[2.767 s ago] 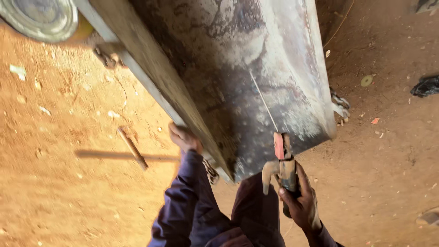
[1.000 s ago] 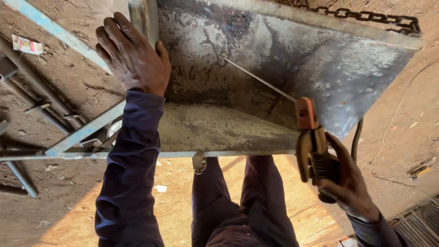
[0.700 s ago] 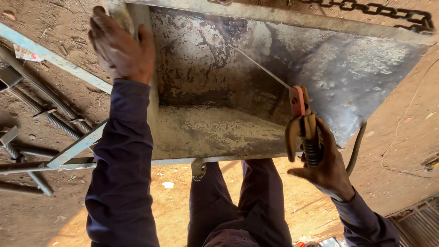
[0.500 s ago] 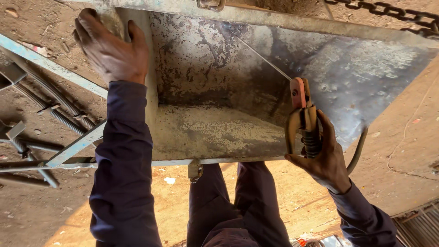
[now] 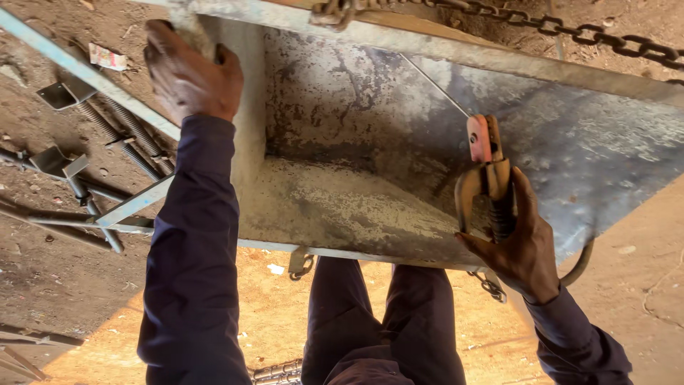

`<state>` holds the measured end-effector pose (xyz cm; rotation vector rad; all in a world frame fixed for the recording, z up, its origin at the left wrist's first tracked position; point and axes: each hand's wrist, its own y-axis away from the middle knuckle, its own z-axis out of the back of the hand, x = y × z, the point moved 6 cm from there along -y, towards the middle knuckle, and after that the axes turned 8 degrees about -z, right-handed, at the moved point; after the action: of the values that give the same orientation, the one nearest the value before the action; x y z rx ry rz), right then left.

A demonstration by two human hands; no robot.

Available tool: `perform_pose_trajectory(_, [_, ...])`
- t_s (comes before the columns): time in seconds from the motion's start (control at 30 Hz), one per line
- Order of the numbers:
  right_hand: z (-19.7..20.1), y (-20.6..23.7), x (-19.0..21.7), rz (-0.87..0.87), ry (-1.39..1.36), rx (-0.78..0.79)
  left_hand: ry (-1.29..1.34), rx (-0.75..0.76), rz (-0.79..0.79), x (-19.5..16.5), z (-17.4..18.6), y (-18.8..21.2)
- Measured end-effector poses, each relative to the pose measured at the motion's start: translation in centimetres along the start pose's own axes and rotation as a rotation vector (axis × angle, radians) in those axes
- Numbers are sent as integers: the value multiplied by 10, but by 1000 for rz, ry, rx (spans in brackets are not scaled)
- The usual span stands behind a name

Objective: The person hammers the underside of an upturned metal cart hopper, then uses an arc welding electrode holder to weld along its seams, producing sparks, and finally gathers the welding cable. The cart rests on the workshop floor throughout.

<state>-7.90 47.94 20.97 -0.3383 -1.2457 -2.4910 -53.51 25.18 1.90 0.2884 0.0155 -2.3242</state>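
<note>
Electrode holder (image 5: 488, 178) is gripped by right hand (image 5: 524, 246); left hand (image 5: 189, 71) clasps metal trough (image 5: 342, 207) corner.

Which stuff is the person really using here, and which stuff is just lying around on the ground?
In use:
left hand gripping the corner of the metal trough
right hand holding the welding clamp
thin rod in the clamp

Lying about:
chain along the rim
springs
metal bars
paper scrap

Your head camera, the only view, looked steeply down and close into the open metal box (image 5: 399, 178), with your legs (image 5: 385, 321) just below it and dirt ground (image 5: 43, 285) around it.
</note>
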Motion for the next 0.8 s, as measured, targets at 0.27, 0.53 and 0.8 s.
perform_pose_trajectory(0.27, [-3, -15, 3, 111, -22, -47, -40, 136, 248, 13, 8, 11])
perform_pose_trajectory(0.53, [-10, -16, 3, 59, -1, -26, -130, 50, 61, 24, 4, 28])
perform_pose_trajectory(0.8, [-7, -20, 5, 82, 25, -65, -129, 86, 122, 34, -6, 27])
